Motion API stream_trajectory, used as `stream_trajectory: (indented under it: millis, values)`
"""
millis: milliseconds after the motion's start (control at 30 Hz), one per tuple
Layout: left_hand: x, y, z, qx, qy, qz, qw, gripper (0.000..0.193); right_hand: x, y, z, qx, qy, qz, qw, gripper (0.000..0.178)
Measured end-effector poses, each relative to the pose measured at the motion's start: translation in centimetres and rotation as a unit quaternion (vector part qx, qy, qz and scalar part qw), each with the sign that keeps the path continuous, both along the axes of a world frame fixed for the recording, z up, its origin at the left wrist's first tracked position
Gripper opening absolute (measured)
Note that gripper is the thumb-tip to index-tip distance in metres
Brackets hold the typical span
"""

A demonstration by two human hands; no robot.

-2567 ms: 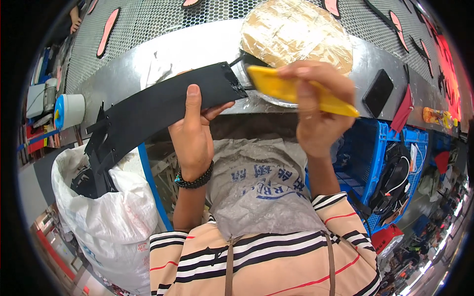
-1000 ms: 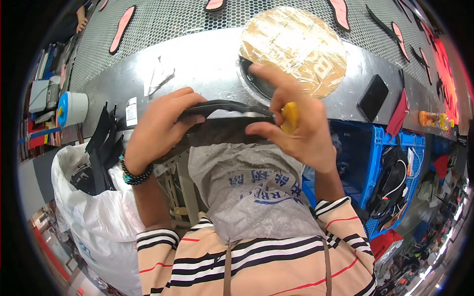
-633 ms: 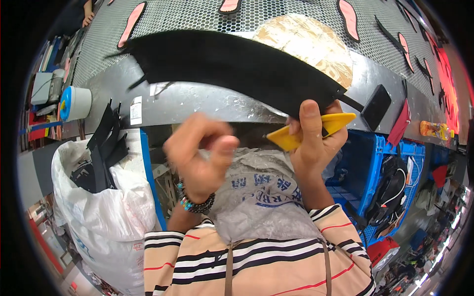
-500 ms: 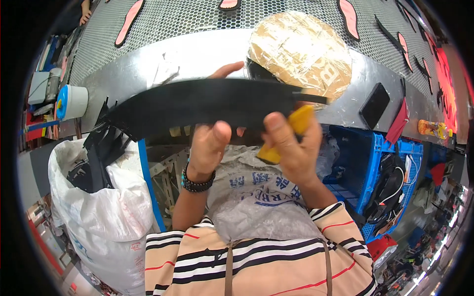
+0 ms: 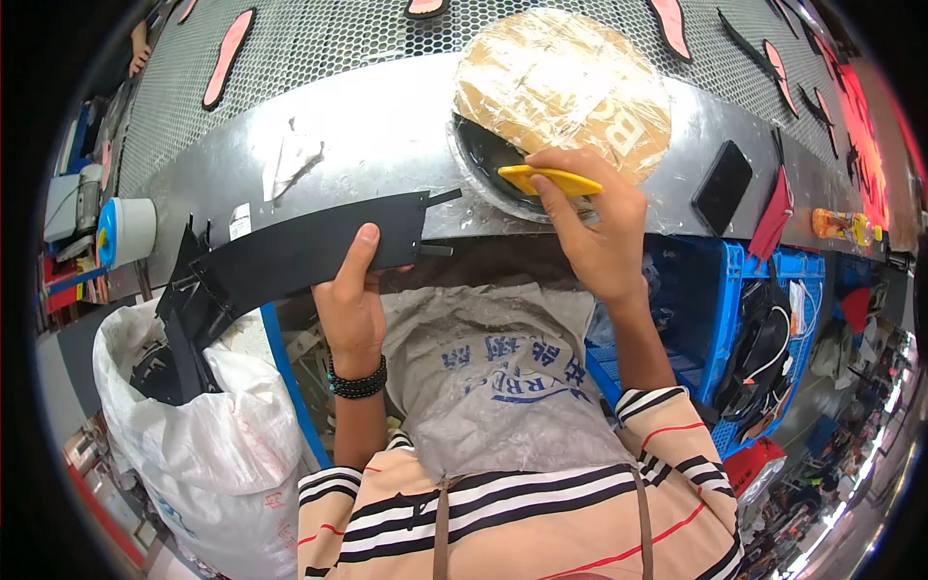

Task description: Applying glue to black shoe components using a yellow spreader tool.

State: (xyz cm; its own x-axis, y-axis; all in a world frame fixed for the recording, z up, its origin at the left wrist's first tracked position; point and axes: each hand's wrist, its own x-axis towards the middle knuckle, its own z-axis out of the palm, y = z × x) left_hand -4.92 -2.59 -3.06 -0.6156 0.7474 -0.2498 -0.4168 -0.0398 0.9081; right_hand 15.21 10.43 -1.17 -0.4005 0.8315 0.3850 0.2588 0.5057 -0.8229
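Observation:
My left hand [image 5: 352,314] grips the right part of a curved black flat strip [image 5: 300,240], thumb on top and fingers beneath. Two narrow tabs stick out from the strip's right end. Its left end meets more black strips [image 5: 188,300] that hang over a white sack. My right hand [image 5: 611,237] pinches a yellow flat tool [image 5: 565,183] between thumb and fingers. The tool's left tip is over the opening of a round, dark-inside bowl [image 5: 474,181] on the metal ledge. A round, tape-covered cardboard lid [image 5: 551,72] covers most of the bowl.
Pink-and-black shoe soles [image 5: 230,58] lie on the mesh conveyor [image 5: 338,43] beyond the metal ledge [image 5: 377,116]. A phone [image 5: 723,188] rests at right, a white tub [image 5: 130,232] at left. Below are the white sack [image 5: 203,445] and blue crates [image 5: 710,329]. Another person's hand [image 5: 140,50] shows far left.
The black strip has moved left and down, now held by my left hand alone. My right hand has gone up with the yellow tool to the bowl's opening.

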Motion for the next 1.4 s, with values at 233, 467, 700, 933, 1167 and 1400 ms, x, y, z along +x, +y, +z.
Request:
stream_trajectory:
  millis: [233,467,700,933,1167,1400]
  values:
    - [0.6,0.2,-0.4,-0.01,0.016,0.013,1.0,0.016,-0.4,-0.6,-0.3,-0.02,0.019,-0.018,0.999,0.014]
    - [1.0,0.8,0.0,-0.001,0.054,0.021,0.998,0.028,-0.6,-0.5,1.2,-0.189,0.128,-0.007,0.974,0.01]
    - [1.7,0.6,1.2,-0.021,0.075,-0.007,0.997,0.035,-2.9,-1.2,0.9,-0.083,0.157,0.064,0.982,0.013]
    - [1.7,0.7,1.5,-0.016,0.084,-0.011,0.996,0.034,-2.4,-1.3,1.5,0.049,0.081,0.242,0.966,0.026]
    - [2.1,1.1,1.3,-0.004,0.042,0.005,0.999,0.03,-1.6,0.7,2.7,0.045,0.062,0.301,0.95,0.032]
    - [1.9,1.6,1.3,-0.031,0.067,0.014,0.997,0.031,-1.3,-0.1,3.0,0.111,0.006,0.331,0.937,0.026]
